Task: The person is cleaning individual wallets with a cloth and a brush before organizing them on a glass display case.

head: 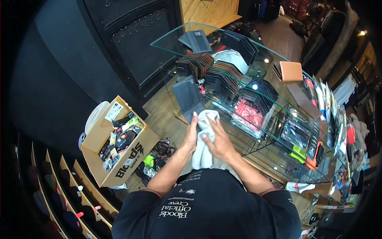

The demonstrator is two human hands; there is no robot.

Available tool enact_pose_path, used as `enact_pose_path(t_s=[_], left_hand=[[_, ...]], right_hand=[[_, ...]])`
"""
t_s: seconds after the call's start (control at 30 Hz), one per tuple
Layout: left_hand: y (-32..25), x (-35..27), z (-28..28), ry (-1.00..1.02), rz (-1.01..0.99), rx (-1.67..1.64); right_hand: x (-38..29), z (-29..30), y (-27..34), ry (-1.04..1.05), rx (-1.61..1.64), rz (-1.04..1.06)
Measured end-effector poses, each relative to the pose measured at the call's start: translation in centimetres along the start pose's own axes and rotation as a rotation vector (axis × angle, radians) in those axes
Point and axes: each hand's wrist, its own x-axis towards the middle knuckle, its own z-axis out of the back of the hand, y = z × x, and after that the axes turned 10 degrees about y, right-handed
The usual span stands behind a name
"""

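A dark, open bifold wallet [186, 95] stands tilted up in front of me, its lower end by my left hand [191, 134]. That hand is closed around the wallet's lower end. My right hand [219, 139] presses a bunched white cloth [203, 155] against it, and the cloth hangs down toward my shirt. Just beyond is a glass display case [194, 56] holding rows of dark and brown wallets [222, 79]. A tan wallet [291, 71] and a long brown one [304, 101] lie on its glass top.
An open cardboard box [119, 149] full of small packaged goods stands at the left, with more goods on the floor [158, 158] beside it. Wooden racks of caps [80, 197] are at lower left. Packaged items [328, 110] line the case's right end.
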Motion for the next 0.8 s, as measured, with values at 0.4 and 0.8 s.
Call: enact_pose_path(t_s=[0.4, 0.8], left_hand=[[2.2, 0.9, -4.6, 0.033, -0.131, 0.001], [6.1, 3.5, -6.7, 0.133, -0.102, -0.287]], right_hand=[[0.0, 2.9, -1.0, -0.105, -0.173, 0.052], [-2.9, 5.5, -5.8, 0.059, -0.008, 0.136]])
